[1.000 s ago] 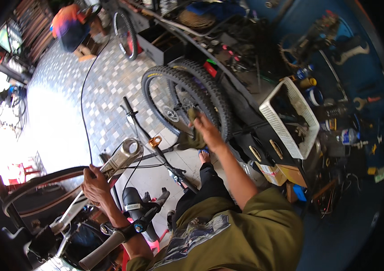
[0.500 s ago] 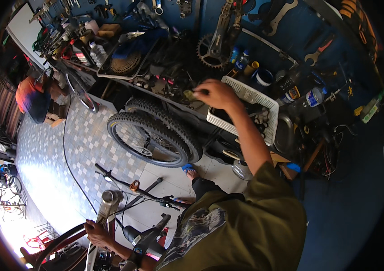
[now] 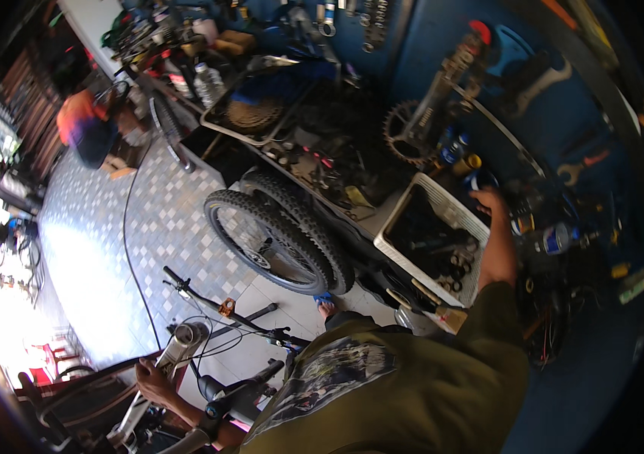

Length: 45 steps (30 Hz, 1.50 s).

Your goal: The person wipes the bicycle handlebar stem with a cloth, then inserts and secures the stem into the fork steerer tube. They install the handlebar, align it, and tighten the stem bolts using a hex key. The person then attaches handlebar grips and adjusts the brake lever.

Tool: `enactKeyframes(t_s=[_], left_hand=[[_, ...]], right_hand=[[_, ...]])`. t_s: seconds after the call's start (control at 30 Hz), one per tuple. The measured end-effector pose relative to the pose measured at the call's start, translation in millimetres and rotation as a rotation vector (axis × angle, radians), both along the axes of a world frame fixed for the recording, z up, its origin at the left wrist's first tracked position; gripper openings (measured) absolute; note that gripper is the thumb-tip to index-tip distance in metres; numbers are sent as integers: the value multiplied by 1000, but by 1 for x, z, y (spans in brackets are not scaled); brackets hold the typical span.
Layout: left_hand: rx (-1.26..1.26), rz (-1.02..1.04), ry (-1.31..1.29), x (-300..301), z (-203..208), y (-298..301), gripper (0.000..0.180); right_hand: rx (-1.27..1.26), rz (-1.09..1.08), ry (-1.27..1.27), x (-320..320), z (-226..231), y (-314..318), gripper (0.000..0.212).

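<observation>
At the lower left, my left hand (image 3: pixel 157 384) is closed round a silver bicycle frame (image 3: pixel 140 408), just below its round head tube (image 3: pixel 188 333). My right hand (image 3: pixel 490 203) reaches over the workbench, past the far right side of a white plastic basket (image 3: pixel 392 242). Its fingers are at a blue-and-white tub (image 3: pixel 479 179); they are blurred and partly hidden, so whether they grip it does not show. Dark parts and several small metal rings (image 3: pixel 458 268) lie in the basket. A detached handlebar (image 3: pixel 239 321) with cables crosses beside the frame.
Two knobby wheels (image 3: pixel 269 242) lean against the bench. A tray with a cassette (image 3: pixel 254 116) stands farther left, and a crankset (image 3: pixel 413 132) at the back. Wrenches (image 3: pixel 545 85) hang on the blue wall. A person (image 3: pixel 86 129) crouches at the far left beside a wheel.
My right hand has moved right, from above the bench left of the basket to the tub beyond it. My left hand stays on the frame. The whole view has shifted and tilted.
</observation>
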<state>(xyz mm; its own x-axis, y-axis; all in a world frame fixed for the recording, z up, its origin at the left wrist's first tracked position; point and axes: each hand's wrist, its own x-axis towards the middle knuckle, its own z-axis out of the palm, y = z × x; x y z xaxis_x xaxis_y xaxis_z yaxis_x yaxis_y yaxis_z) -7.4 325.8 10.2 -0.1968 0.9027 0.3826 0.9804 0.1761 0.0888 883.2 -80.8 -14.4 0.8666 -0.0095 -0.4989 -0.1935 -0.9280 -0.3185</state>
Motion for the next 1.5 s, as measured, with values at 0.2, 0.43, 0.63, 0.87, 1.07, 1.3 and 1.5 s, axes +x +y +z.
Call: enactKeyframes(t_s=[0.2,0.43,0.63,0.87,1.07,1.3,1.5], left_hand=[[-16,12,-51,-1,-3,2,44],[-5,59,-53,4,-1,2,46],[-148,146,-24,5,8,0,42],[33,44,-87,10,7,3,37],[95,-47,-129,5,8,-1,37],[111,-121,-170,-2,5,-2,38],[194,-180,-198,-6,2,-3,37]], right_hand=[[-102,-53,114,8,13,13,40],[-10,-82,3,24,-18,-13,43],[85,88,-190,-23,15,-9,51],[772,1056,-17,-279,81,186,46],[670,1782,143,-469,143,312,47],[284,2283,-308,-576,144,393,48],[53,2430,-459,-610,127,419,46]])
